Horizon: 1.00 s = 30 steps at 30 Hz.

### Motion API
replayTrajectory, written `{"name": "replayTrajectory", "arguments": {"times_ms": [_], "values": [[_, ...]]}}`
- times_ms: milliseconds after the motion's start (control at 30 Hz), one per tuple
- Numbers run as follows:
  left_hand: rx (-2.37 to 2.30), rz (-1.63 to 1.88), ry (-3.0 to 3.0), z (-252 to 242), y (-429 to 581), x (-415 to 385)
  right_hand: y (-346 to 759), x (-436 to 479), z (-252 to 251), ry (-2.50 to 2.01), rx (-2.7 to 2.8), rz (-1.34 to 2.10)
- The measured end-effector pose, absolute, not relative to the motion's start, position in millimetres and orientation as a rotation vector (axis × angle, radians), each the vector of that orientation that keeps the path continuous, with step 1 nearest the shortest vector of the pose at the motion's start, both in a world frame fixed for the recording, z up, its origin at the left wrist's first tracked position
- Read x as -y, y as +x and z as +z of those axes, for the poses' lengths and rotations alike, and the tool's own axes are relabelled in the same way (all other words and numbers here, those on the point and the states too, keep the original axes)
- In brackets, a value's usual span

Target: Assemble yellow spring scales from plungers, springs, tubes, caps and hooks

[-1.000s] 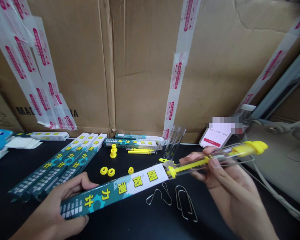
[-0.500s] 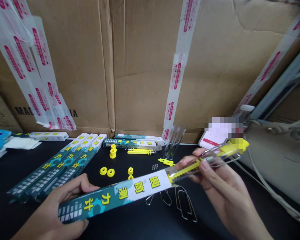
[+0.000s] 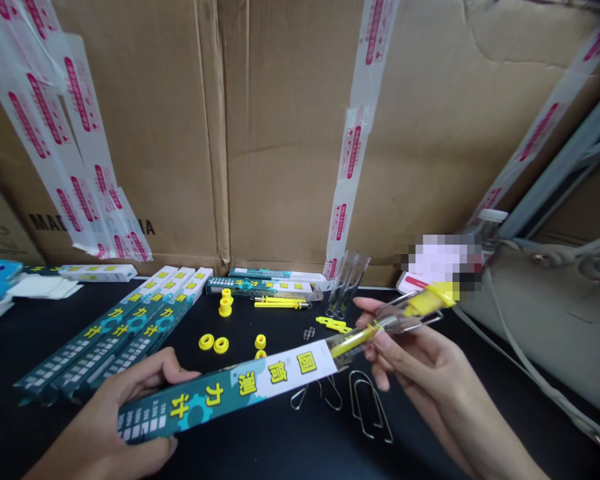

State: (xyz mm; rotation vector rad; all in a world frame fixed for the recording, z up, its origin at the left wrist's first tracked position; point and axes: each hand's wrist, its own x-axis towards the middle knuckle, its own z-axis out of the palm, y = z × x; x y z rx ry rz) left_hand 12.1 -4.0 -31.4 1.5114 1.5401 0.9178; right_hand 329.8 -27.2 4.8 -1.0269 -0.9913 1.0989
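Fingers of the left hand (image 3: 115, 417) curl under a long green and white box (image 3: 230, 393), and the thumb lies on top, so the box is held firmly up off the table. Fingers of the right hand (image 3: 430, 380) pinch a clear tube (image 3: 395, 321) with a yellow stick inside and a yellow top at the far end. The near end of the tube sits right at the end of the box, so the two make one straight line. The hands are well apart, with the box and tube between them. Bent wire hooks (image 3: 365, 407) lie below the box. Past it are yellow rings (image 3: 207, 342) and a row of more boxes (image 3: 125, 327). Black table (image 3: 280, 457) shows under the hands, so they have room to move down.
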Motion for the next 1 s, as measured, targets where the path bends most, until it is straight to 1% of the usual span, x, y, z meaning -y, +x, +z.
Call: {"name": "replayTrajectory", "arguments": {"times_ms": [267, 567, 700, 1000], "values": [[-1.542, 0.918, 1.469, -25, 13, 5, 322, 28, 0, -0.933, 0.961, 1.262], [-1.562, 0.952, 1.415, -8, 24, 8, 324, 23, -6, -0.779, 0.906, 1.304], [-1.538, 0.9, 1.432, -4, 22, 8, 327, 24, -5, -0.717, 0.919, 1.337], [-1.519, 0.951, 1.421, -12, 18, 8, 324, 31, 3, -0.876, 0.966, 1.338]]}}
